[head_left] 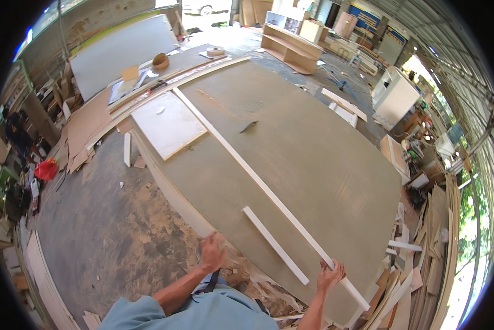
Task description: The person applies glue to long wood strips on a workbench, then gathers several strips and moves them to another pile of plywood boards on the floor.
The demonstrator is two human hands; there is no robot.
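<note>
A long, narrow white strip with a pale brown edge [258, 180] is stretching diagonally across the broad olive-brown tabletop [324, 159], and the right hand [331, 274] is gripping it close to its near end. Fingers are curling round its edges; whether that end is lifting clear isn't showing.

Handling it well, I'd judge, is about keeping that grip even and low: a piece this slender is probably going to flex or swing at the far end if it's being twisted. A second support further along would be helping.

The left hand [212, 252] is hovering or resting by the table's left edge, blurring, so I can't tell whether it's open or closed; it isn't holding the strip.

Further out, a short white strip [275, 245] is lying apart on the left, worth keeping clear of. A rectangular white panel [167, 124] is sitting just beside the far stretch, so any sideways sweep would be risking a knock. Beyond, an open tan wooden shelf unit [291, 48] is standing on the floor.
</note>
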